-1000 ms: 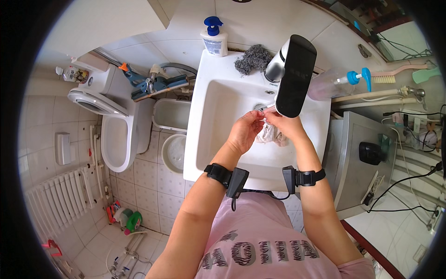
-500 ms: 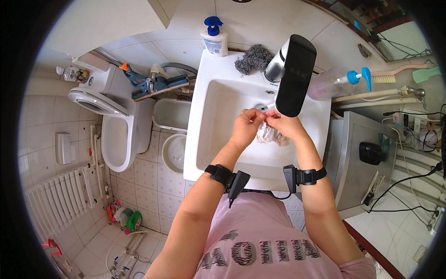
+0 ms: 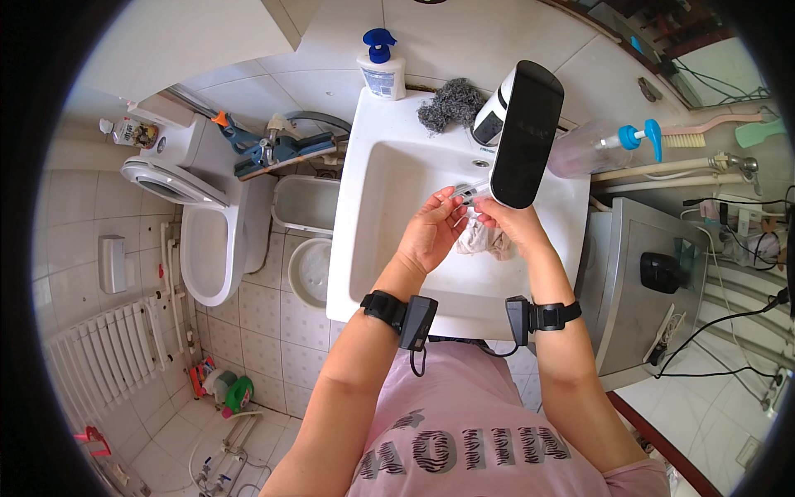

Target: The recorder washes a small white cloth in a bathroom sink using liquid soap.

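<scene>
In the white sink (image 3: pixel 389 273), below a tap with a long black top (image 3: pixel 527 137), both my hands are close together. A small, wet-looking pale pinkish cloth (image 3: pixel 484 240) hangs bunched under my right hand (image 3: pixel 512 224), whose fingers are pinched at its upper part. My left hand (image 3: pixel 431 230) is beside it with the palm turned up, its fingers loosely curled and apart, and nothing visible in them. Clear water or a shiny drain part (image 3: pixel 470 193) shows just beyond the fingertips. The black tap top hides part of the area behind my right hand.
On the sink's back rim are a white pump bottle (image 3: pixel 382 74) with a blue top and a grey scouring tangle (image 3: pixel 451 106). A clear bottle (image 3: pixel 592 151) with a blue pump lies at right. Left are a toilet (image 3: pixel 214 248), a basin (image 3: pixel 311 273) and a grey tub (image 3: pixel 306 205).
My left hand has turned palm up and come slightly away from the cloth. The right hand stays by the cloth with little movement. The tap's base looks different, now showing a dark patch.
</scene>
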The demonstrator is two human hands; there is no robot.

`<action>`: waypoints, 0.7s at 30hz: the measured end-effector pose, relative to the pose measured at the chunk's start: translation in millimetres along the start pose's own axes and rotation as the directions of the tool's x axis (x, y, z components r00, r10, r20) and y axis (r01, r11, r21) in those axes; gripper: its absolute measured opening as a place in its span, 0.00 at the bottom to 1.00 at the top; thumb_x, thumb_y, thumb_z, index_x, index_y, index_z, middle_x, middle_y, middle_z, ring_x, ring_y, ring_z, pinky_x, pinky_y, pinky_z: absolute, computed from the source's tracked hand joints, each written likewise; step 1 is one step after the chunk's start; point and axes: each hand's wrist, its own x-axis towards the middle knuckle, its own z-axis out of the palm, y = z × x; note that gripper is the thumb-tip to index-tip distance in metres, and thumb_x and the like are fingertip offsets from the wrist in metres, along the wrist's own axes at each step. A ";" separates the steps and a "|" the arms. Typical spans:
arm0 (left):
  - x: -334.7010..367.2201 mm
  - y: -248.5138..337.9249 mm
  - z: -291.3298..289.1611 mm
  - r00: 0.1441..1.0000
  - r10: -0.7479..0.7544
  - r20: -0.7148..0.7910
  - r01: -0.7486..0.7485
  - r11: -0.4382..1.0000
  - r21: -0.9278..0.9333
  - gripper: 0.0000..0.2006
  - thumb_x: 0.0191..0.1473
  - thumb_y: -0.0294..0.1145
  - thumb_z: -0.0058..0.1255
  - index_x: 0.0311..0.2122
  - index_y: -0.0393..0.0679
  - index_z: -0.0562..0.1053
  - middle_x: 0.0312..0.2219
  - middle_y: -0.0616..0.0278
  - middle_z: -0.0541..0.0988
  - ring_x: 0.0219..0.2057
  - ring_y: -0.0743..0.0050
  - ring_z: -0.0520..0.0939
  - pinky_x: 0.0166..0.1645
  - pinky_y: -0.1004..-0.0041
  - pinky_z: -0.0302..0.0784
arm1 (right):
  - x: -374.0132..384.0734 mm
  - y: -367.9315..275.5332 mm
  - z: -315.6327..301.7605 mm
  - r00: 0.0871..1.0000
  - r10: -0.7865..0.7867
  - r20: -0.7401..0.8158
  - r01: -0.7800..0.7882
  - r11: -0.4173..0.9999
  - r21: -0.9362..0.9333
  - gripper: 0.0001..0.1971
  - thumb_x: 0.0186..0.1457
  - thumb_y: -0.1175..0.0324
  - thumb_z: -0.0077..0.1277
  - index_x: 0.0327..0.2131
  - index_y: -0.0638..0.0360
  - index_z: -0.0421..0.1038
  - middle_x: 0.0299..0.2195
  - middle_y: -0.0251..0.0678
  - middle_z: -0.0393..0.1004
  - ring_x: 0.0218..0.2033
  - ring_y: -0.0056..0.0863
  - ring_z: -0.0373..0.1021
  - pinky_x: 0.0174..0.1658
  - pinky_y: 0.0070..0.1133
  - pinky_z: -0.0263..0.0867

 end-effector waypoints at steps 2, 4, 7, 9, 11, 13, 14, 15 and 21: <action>1.4 1.0 -0.2 0.999 -0.008 0.034 0.008 1.000 0.021 0.10 0.53 0.27 0.42 0.42 0.47 0.63 0.33 0.68 0.70 0.36 0.77 0.70 0.45 0.74 0.64 | -0.5 -5.0 3.1 1.000 0.015 -0.013 -0.016 1.000 -0.013 0.07 0.43 0.71 0.52 0.26 0.66 0.70 0.21 0.31 0.71 0.22 0.16 0.66 0.26 0.15 0.63; 2.0 1.4 4.8 1.000 -0.005 0.024 0.004 0.998 0.057 0.10 0.53 0.26 0.42 0.42 0.47 0.63 0.32 0.68 0.71 0.36 0.77 0.70 0.45 0.75 0.64 | -2.4 -10.7 5.9 0.999 -0.016 0.028 0.015 1.000 0.020 0.08 0.43 0.69 0.53 0.26 0.65 0.70 0.21 0.32 0.71 0.22 0.16 0.66 0.26 0.16 0.62; 6.5 0.7 7.9 1.000 0.021 0.021 -0.024 0.987 0.161 0.11 0.52 0.25 0.43 0.41 0.46 0.63 0.31 0.68 0.71 0.35 0.78 0.70 0.44 0.76 0.63 | 4.7 -5.0 2.9 0.989 -0.129 0.072 0.138 0.981 -0.139 0.07 0.47 0.70 0.51 0.28 0.64 0.71 0.25 0.31 0.71 0.26 0.15 0.66 0.29 0.13 0.63; 10.1 0.1 4.5 0.999 0.047 0.026 -0.051 0.973 0.226 0.11 0.51 0.25 0.44 0.41 0.46 0.63 0.30 0.68 0.72 0.35 0.79 0.70 0.44 0.77 0.62 | 7.0 -4.4 3.9 0.981 -0.183 0.062 0.192 0.961 -0.200 0.06 0.47 0.71 0.51 0.28 0.64 0.71 0.25 0.30 0.71 0.26 0.14 0.65 0.29 0.14 0.62; 13.5 -0.5 1.7 0.988 0.148 0.038 -0.147 0.854 0.500 0.10 0.51 0.24 0.45 0.40 0.44 0.63 0.30 0.67 0.72 0.34 0.82 0.71 0.42 0.79 0.63 | 8.8 -5.2 3.7 0.970 -0.237 0.052 0.243 0.934 -0.261 0.05 0.47 0.72 0.51 0.27 0.63 0.71 0.25 0.29 0.70 0.26 0.14 0.65 0.29 0.14 0.62; 16.1 0.0 1.3 0.979 0.191 0.068 -0.189 0.743 0.642 0.10 0.50 0.23 0.45 0.39 0.44 0.64 0.30 0.67 0.72 0.33 0.82 0.70 0.41 0.80 0.64 | 10.4 -6.2 0.3 0.973 -0.205 0.109 0.231 0.895 -0.382 0.04 0.46 0.73 0.50 0.28 0.62 0.70 0.25 0.29 0.70 0.26 0.16 0.65 0.31 0.15 0.62; 16.9 0.1 2.4 0.968 0.228 0.106 -0.226 0.607 0.761 0.09 0.50 0.23 0.45 0.38 0.43 0.64 0.30 0.67 0.72 0.33 0.83 0.70 0.40 0.81 0.64 | 13.3 -1.8 -1.9 0.973 -0.204 0.107 0.230 0.895 -0.383 0.04 0.46 0.73 0.50 0.28 0.62 0.70 0.25 0.29 0.70 0.26 0.16 0.65 0.31 0.15 0.62; 17.4 -0.3 3.6 0.968 0.226 0.107 -0.226 0.608 0.761 0.09 0.50 0.23 0.45 0.38 0.43 0.64 0.30 0.67 0.72 0.33 0.83 0.70 0.40 0.81 0.64 | 17.9 6.4 -3.8 0.965 -0.231 0.124 0.262 0.868 -0.421 0.04 0.46 0.74 0.50 0.28 0.62 0.70 0.25 0.29 0.70 0.26 0.16 0.65 0.31 0.16 0.62; 12.3 4.3 5.2 0.977 0.189 0.102 -0.208 0.709 0.674 0.07 0.50 0.24 0.45 0.36 0.44 0.66 0.29 0.68 0.71 0.33 0.83 0.70 0.40 0.81 0.63 | 18.9 12.7 -1.9 0.959 -0.266 0.096 0.278 0.826 -0.489 0.06 0.46 0.73 0.50 0.29 0.63 0.70 0.26 0.30 0.71 0.27 0.17 0.66 0.32 0.16 0.62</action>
